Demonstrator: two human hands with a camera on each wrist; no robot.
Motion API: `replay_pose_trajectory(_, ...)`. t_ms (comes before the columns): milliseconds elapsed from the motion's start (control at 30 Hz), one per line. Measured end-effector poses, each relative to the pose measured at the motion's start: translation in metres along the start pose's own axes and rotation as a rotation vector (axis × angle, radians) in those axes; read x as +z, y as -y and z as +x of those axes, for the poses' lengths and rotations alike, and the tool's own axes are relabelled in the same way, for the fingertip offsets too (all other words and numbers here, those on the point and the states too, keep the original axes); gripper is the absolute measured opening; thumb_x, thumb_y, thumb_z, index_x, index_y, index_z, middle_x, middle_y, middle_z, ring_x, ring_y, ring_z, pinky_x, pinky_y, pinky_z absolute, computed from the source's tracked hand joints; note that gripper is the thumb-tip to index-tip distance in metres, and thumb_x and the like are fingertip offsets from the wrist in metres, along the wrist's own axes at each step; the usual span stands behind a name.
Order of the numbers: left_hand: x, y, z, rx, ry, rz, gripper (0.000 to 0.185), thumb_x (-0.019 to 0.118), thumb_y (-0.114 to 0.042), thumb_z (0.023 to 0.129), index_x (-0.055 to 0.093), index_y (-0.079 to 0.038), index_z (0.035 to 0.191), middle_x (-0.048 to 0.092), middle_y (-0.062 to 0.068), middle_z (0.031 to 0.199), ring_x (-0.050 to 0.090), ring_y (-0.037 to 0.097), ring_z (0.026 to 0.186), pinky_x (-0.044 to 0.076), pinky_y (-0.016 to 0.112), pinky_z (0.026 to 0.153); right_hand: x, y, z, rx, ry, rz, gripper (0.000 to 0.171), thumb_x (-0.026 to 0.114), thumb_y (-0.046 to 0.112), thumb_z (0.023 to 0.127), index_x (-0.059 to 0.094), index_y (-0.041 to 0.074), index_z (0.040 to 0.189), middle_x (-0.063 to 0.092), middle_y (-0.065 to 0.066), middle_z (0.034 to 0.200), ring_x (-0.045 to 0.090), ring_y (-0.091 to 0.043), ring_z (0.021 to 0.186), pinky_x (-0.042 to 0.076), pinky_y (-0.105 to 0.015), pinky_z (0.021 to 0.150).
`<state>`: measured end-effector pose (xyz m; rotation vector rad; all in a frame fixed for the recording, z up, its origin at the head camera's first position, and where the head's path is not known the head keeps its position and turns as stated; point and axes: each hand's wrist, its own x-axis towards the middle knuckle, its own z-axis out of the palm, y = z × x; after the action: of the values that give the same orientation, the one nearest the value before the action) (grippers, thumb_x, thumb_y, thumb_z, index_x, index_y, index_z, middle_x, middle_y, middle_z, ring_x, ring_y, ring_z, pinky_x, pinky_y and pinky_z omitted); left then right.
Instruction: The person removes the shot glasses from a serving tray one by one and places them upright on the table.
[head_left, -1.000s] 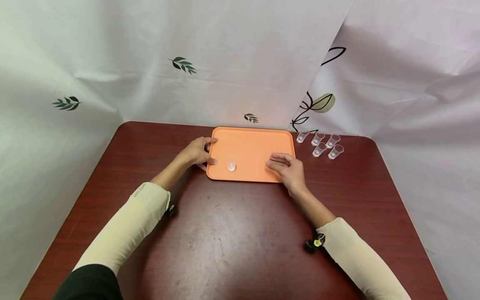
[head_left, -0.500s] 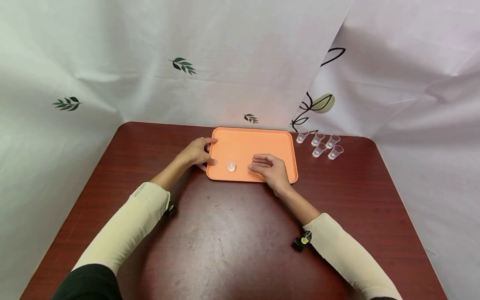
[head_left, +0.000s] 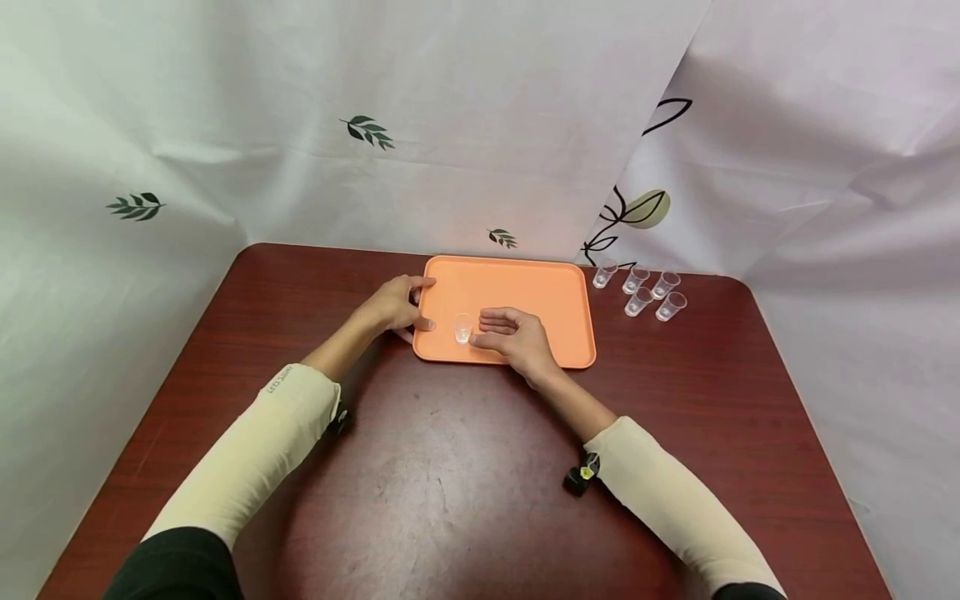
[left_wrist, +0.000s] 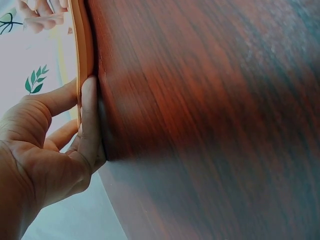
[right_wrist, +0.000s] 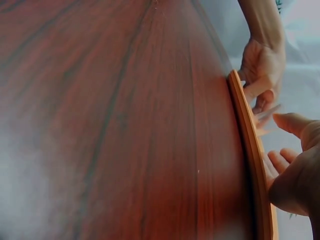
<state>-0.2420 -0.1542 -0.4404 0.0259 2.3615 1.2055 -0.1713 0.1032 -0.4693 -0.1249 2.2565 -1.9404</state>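
An orange tray (head_left: 540, 312) lies at the far side of the brown table. At its left end my left hand (head_left: 393, 302) grips the rim; in the left wrist view the tray's edge (left_wrist: 84, 45) sits between the fingers. One small clear cup (head_left: 462, 327) stands upright on the tray's left front part. Just right of that cup is my right hand (head_left: 519, 337), fingers extended and apart from the thumb, holding nothing. Its thumb tip is very close to the cup; whether they touch I cannot tell. In the right wrist view the cup (right_wrist: 267, 116) looks blurred.
Several more clear cups (head_left: 638, 301) stand in a cluster on the table (head_left: 450, 467), right of the tray near the back edge. White curtains (head_left: 450, 125) with leaf prints hang behind the table and along its sides.
My right hand has moved left across the tray, from its right end to beside the cup. The left hand keeps its grip on the rim. The cup stays in place.
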Motion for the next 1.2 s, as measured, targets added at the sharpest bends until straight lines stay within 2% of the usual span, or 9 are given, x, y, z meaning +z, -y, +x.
replay_pose_trajectory(167, 0.000, 0.000, 0.000, -0.006, 0.002, 0.001, 0.096, 0.088, 0.009, 0.091, 0.045, -0.012, 0.174, 0.038, 0.024, 0.145, 0.071, 0.025, 0.084, 0.074, 0.038, 0.064, 0.007, 0.002, 0.003, -0.003, 0.011, -0.018, 0.056, 0.095, 0.003, 0.088, 0.076, -0.001, 0.141, 0.079, -0.023, 0.137, 0.077, -0.038, 0.131, 0.070, -0.030, 0.103)
replay_pose_trajectory(400, -0.001, 0.000, -0.002, 0.001, -0.005, 0.022, 0.095, 0.088, 0.007, 0.092, 0.045, -0.012, 0.174, 0.038, 0.026, 0.148, 0.071, 0.025, 0.083, 0.074, 0.037, 0.063, 0.017, 0.006, 0.005, -0.021, 0.027, -0.038, 0.055, 0.094, 0.004, 0.091, 0.075, 0.000, 0.142, 0.077, -0.023, 0.139, 0.076, -0.038, 0.133, 0.068, -0.035, 0.111)
replay_pose_trajectory(600, 0.000, -0.001, -0.002, -0.003, 0.005, -0.003, 0.095, 0.087, 0.008, 0.092, 0.045, -0.012, 0.174, 0.037, 0.026, 0.150, 0.071, 0.025, 0.085, 0.074, 0.038, 0.064, 0.019, 0.004, 0.005, -0.045, 0.006, -0.076, 0.046, 0.093, 0.008, 0.093, 0.080, 0.003, 0.136, 0.082, -0.019, 0.129, 0.080, -0.034, 0.124, 0.071, -0.032, 0.101)
replay_pose_trajectory(833, 0.000, -0.001, -0.002, -0.008, 0.003, 0.008, 0.095, 0.087, 0.008, 0.093, 0.044, -0.013, 0.175, 0.037, 0.026, 0.152, 0.070, 0.026, 0.086, 0.074, 0.038, 0.064, 0.016, 0.004, 0.003, -0.051, -0.005, -0.059, 0.042, 0.094, 0.008, 0.093, 0.082, 0.004, 0.133, 0.083, -0.019, 0.126, 0.081, -0.034, 0.120, 0.070, -0.025, 0.095)
replay_pose_trajectory(1033, -0.001, -0.001, -0.003, -0.004, 0.004, 0.020, 0.095, 0.087, 0.007, 0.093, 0.043, -0.012, 0.175, 0.037, 0.025, 0.150, 0.070, 0.026, 0.087, 0.074, 0.037, 0.064, 0.006, 0.004, 0.000, -0.035, -0.018, -0.010, 0.041, 0.093, 0.007, 0.092, 0.082, 0.003, 0.131, 0.083, -0.019, 0.125, 0.082, -0.022, 0.111, 0.067, -0.017, 0.084)
replay_pose_trajectory(1200, -0.001, -0.001, -0.004, -0.001, 0.012, 0.016, 0.095, 0.086, 0.007, 0.094, 0.042, -0.013, 0.176, 0.037, 0.023, 0.148, 0.070, 0.027, 0.089, 0.074, 0.037, 0.063, -0.006, 0.006, -0.004, -0.046, -0.054, 0.033, 0.039, 0.093, 0.005, 0.092, 0.081, 0.000, 0.129, 0.082, -0.021, 0.123, 0.080, -0.012, 0.103, 0.067, -0.016, 0.082)
